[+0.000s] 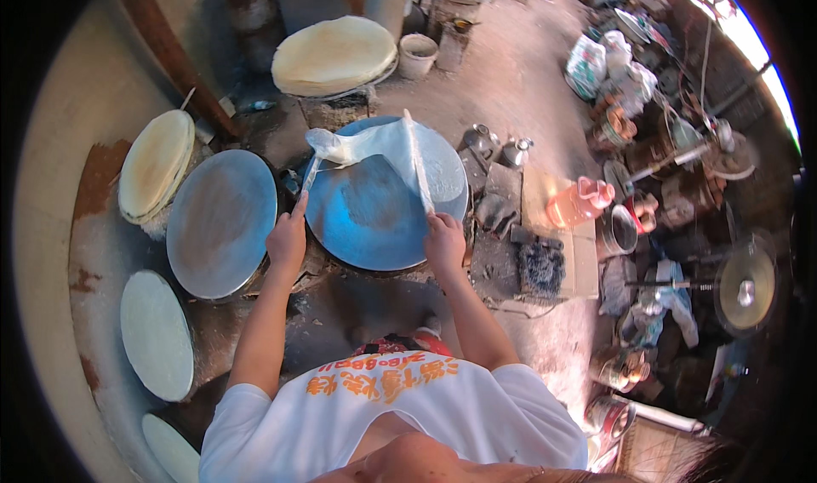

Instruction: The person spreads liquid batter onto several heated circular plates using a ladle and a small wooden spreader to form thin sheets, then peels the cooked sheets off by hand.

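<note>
In front of me is a round griddle (pixel 374 236) with a blue sheen and a darker, bare-looking middle. My left hand (pixel 287 240) is closed round the handle of a pale ladle-like tool (pixel 321 142), its rounded head coated white. A long pale stick (pixel 416 164), also coated, is gripped in my right hand (pixel 444 243) and slants away across the griddle. Between the two tools stretches a soft white sheet of batter or dough (pixel 374 145), touching both. A thin whitish layer (pixel 444 172) covers the griddle's right side.
A second griddle (pixel 223 228) stands left. Stacks of round flatbreads rest behind (pixel 334 56) and far left (pixel 156 164); pale discs (pixel 157 334) lean lower left. On the right are metal pots (pixel 517 151), a pink jug (pixel 580 202) on cardboard, a black brush-like block (pixel 540 266) and clutter.
</note>
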### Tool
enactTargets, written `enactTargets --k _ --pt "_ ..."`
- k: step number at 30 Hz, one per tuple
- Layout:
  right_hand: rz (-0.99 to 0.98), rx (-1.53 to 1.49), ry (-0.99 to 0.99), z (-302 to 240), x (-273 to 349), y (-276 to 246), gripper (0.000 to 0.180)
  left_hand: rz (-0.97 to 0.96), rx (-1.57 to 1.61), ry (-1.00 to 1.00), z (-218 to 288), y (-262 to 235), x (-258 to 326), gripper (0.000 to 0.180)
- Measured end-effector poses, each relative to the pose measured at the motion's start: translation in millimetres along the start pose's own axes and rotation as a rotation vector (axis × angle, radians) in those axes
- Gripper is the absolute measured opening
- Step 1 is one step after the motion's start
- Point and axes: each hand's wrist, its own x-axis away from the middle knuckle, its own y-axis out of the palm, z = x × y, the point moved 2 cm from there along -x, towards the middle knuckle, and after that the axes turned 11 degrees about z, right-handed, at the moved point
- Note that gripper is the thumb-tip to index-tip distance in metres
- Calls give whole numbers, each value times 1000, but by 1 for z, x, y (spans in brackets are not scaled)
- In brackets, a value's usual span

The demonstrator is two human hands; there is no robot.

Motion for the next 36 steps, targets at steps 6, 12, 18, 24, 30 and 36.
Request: enactTargets --k 6,12,18,24,30,36 --pt "-261 -164 -98 -4 -55 32 28 -117 996 -574 42 -46 58 55" --pt "-352 -333 -375 28 -83 -7 29 -139 1565 -943 113 -133 87 59" --pt "-326 -194 -328 95 -115 11 29 -56 1679 -994 150 -125 69 57" --pt "-489 -363 -439 22 -108 51 32 56 1666 -1061 166 -108 64 56" --pt "-641 -450 -522 52 -146 6 33 131 1466 -1119 155 -127 80 59" --pt "-627 -538 -556 46 -162 62 27 122 1343 -1176 133 -87 76 66"
